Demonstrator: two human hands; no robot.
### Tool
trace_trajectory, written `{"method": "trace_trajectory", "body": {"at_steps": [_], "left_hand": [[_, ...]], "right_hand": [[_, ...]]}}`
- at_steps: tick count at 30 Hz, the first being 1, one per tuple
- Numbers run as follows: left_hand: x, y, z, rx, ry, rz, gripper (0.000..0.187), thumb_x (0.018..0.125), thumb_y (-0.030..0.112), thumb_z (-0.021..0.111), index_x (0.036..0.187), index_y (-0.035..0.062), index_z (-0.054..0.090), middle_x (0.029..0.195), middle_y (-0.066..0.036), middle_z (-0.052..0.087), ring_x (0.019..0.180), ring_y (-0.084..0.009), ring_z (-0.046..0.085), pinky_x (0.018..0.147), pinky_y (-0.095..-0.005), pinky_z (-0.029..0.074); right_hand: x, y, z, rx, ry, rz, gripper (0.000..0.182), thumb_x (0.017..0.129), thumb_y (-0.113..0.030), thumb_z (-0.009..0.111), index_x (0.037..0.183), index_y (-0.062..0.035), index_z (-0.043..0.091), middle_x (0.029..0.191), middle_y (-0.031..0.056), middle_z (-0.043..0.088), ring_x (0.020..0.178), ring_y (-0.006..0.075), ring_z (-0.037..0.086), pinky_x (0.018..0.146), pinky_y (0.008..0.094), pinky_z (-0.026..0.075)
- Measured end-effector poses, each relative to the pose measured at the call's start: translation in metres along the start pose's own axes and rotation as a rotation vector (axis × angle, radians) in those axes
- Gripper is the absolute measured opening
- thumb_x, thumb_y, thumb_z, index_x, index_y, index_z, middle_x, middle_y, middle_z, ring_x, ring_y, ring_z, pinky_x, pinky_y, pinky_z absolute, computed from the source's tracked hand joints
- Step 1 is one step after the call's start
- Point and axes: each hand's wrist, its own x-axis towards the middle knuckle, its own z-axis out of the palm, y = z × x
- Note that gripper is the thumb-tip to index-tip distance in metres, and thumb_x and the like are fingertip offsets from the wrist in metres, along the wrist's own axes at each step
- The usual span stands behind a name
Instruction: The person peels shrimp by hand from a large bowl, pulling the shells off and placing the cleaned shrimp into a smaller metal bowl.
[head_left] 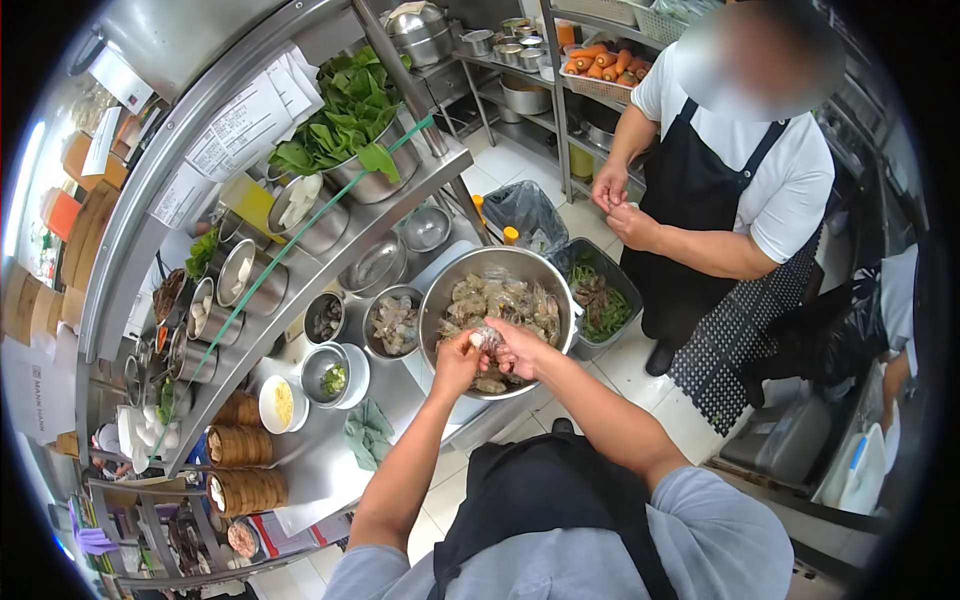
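A large metal bowl [432,300] full of raw, unpeeled shrimp [520,300] stands in front of me. Over its near side, my left hand [457,362] and my right hand [519,350] meet with fingers closed on one shrimp [487,339]. Part of that shrimp is hidden by the fingers. Left of the big bowl sits a smaller metal bowl [376,348] of pale shrimp that look peeled. Beside it, another small metal bowl [311,322] holds dark grey pieces I cannot make out.
A metal bowl [313,388] with chopped greens and a white bowl [270,412] of yellow food stand left, near bamboo steamers [250,490] and a green cloth [368,434]. A co-worker [700,200] stands right, beyond a bin of greens [632,290]. A shelf [330,225] of containers overhangs the counter.
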Motion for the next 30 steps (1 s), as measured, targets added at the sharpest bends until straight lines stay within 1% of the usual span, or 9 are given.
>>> {"method": "trace_trajectory", "body": {"at_steps": [4,9,15,17,21,23,24,27,30], "left_hand": [[-0.012,0.024,0.010,-0.235,0.038,-0.057,0.026,0.097,0.013,0.060,0.120,-0.0001,0.060,0.077,-0.001,0.061,0.064,-0.0094,0.058,0.058,-0.0239,0.051],[0.006,0.010,-0.003,0.011,0.045,-0.040,0.018,0.096,0.020,0.065,0.105,0.0042,0.065,0.067,0.002,0.057,0.055,-0.0069,0.052,0.048,-0.0236,0.043],[0.013,0.013,0.003,0.231,0.117,0.042,0.010,0.091,0.016,0.067,0.088,0.0061,0.068,0.061,0.002,0.055,0.051,-0.0066,0.047,0.046,-0.0266,0.037],[0.025,-0.002,0.005,0.350,0.192,0.292,0.011,0.089,0.015,0.066,0.088,0.0053,0.070,0.062,0.000,0.058,0.050,-0.0078,0.048,0.045,-0.0283,0.037],[0.022,0.027,0.011,0.179,0.162,-0.059,0.016,0.087,0.018,0.067,0.090,0.0030,0.071,0.066,-0.002,0.063,0.055,-0.0108,0.054,0.050,-0.0313,0.043],[0.023,0.034,0.012,0.273,0.181,-0.064,0.018,0.084,0.017,0.067,0.092,0.0008,0.070,0.070,-0.010,0.068,0.064,-0.0237,0.064,0.060,-0.0378,0.049],[0.027,0.028,0.010,0.276,0.176,-0.063,0.018,0.084,0.017,0.067,0.092,0.0008,0.070,0.070,-0.010,0.068,0.064,-0.0237,0.064,0.060,-0.0378,0.049],[0.034,0.013,-0.009,0.718,0.225,0.116,0.022,0.081,0.014,0.065,0.097,0.0002,0.069,0.087,-0.025,0.068,0.086,-0.0459,0.064,0.076,-0.0468,0.051],[0.029,0.013,-0.026,0.926,-0.061,0.174,0.032,0.081,0.015,0.067,0.111,0.0026,0.067,0.106,-0.025,0.067,0.097,-0.0417,0.064,0.082,-0.0472,0.051]], "right_hand": [[-0.004,0.003,0.010,-0.112,0.221,-0.090,0.052,0.100,-0.058,0.041,0.095,-0.0104,0.060,0.064,-0.0008,0.047,0.052,0.0106,0.042,0.043,0.0257,0.031],[-0.005,0.004,0.017,-0.612,0.286,-0.230,0.062,0.100,-0.064,0.033,0.093,-0.0084,0.059,0.058,-0.0004,0.042,0.041,0.0127,0.034,0.039,0.0294,0.033],[-0.005,-0.013,0.005,-0.362,0.235,0.053,0.067,0.094,-0.074,0.033,0.074,-0.0113,0.047,0.055,-0.0021,0.035,0.041,0.0106,0.029,0.039,0.0287,0.023],[-0.003,-0.015,-0.003,-0.314,0.205,0.085,0.065,0.095,-0.072,0.033,0.072,-0.0128,0.045,0.053,-0.0034,0.033,0.040,0.0096,0.027,0.038,0.0282,0.022],[-0.001,-0.015,-0.004,-0.170,0.179,0.116,0.061,0.096,-0.070,0.034,0.070,-0.0158,0.039,0.050,-0.0059,0.027,0.038,0.0083,0.022,0.037,0.0271,0.020],[-0.003,-0.019,-0.007,-0.073,0.081,0.158,0.060,0.096,-0.070,0.035,0.070,-0.0158,0.039,0.051,-0.0063,0.026,0.038,0.0081,0.021,0.037,0.0269,0.020],[-0.005,-0.020,-0.007,0.021,-0.019,0.202,0.060,0.096,-0.069,0.035,0.070,-0.0159,0.038,0.051,-0.0067,0.025,0.038,0.0080,0.020,0.037,0.0268,0.019],[-0.013,-0.021,-0.004,0.044,-0.060,0.198,0.056,0.100,-0.063,0.035,0.070,-0.0151,0.034,0.053,-0.0064,0.024,0.041,0.0091,0.021,0.042,0.0268,0.023],[-0.019,-0.021,-0.003,-0.004,0.046,0.074,0.046,0.102,-0.051,0.039,0.078,-0.0117,0.045,0.058,-0.0047,0.033,0.048,0.0097,0.029,0.048,0.0252,0.030]]}}
